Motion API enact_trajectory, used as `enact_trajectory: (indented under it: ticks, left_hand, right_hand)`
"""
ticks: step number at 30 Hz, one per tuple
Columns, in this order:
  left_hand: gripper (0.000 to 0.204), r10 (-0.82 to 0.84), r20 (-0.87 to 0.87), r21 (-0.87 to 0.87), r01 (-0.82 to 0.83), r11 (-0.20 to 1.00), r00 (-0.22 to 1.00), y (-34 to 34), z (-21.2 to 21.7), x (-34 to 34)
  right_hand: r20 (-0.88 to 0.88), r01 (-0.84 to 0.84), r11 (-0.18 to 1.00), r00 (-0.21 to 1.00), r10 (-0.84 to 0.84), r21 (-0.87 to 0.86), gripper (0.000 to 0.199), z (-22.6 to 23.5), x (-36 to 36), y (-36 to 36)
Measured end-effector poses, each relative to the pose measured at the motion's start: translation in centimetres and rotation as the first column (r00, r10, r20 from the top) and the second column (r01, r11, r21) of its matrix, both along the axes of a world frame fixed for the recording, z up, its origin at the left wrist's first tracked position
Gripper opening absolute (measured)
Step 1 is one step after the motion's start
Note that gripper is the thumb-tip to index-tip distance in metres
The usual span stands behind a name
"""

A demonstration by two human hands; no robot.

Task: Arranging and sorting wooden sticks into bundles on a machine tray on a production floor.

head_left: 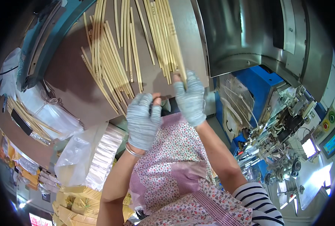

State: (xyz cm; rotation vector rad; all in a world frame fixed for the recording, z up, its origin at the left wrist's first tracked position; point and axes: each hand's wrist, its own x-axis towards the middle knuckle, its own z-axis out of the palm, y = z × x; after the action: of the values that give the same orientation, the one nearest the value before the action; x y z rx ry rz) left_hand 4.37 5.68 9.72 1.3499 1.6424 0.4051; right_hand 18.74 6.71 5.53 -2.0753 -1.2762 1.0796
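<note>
My right hand (190, 98), in a grey-white knitted glove with bare fingertips, is closed around the lower end of one or more pale wooden chopsticks (177, 45), blurred by motion; how many cannot be told. They point away from me, over a bunch of loose chopsticks (160, 34) on the brown tabletop (67, 58). My left hand (144, 119), gloved alike, hovers by the near edge. Its fingers are loosely bent, the thumb a little apart from the forefinger, and nothing shows between them. Beyond it lies a wider spread of chopsticks (113, 62), with several more (128, 37) in the middle.
A steel-sided housing (246, 37) rises at the far right, above a blue machine (265, 81) with exposed metal parts. At left, clear plastic bags (56, 113) lie beside another chopstick bundle (34, 116). Silvery wrappers (106, 156) and yellow sacks (79, 199) are at lower left.
</note>
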Motion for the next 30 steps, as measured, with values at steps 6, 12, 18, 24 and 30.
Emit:
enact_trajectory:
  ticks: [6,12,18,24,30]
  left_hand:
    - [0.012,0.105,-0.076,-0.004,-0.106,0.994,0.992,-1.1,-1.7,-2.9]
    - [0.014,0.155,-0.09,-0.063,-0.161,0.985,0.984,-1.7,-1.8,-3.4]
    - [0.015,0.184,-0.056,-0.036,-0.186,0.982,0.981,-2.4,-2.3,-2.9]
    - [0.015,0.183,-0.082,-0.032,-0.186,0.982,0.98,-2.5,-2.4,-3.5]
    - [0.012,0.248,-0.093,0.05,-0.245,0.968,0.964,-0.9,-1.7,-4.4]
  right_hand:
    - [0.252,-0.167,0.98,0.958,0.137,0.104,0.016,-2.3,-2.0,0.3]
    - [0.276,-0.12,0.993,0.955,0.112,0.013,0.018,-1.4,-3.6,1.3]
    - [0.258,-0.157,0.985,0.957,0.135,0.066,0.02,-2.0,-3.8,1.5]
    - [0.277,-0.116,0.992,0.953,0.127,-0.054,0.02,-2.1,-5.3,1.8]
    - [0.315,-0.058,0.998,0.948,0.049,0.018,0.015,-3.0,-3.1,0.3]
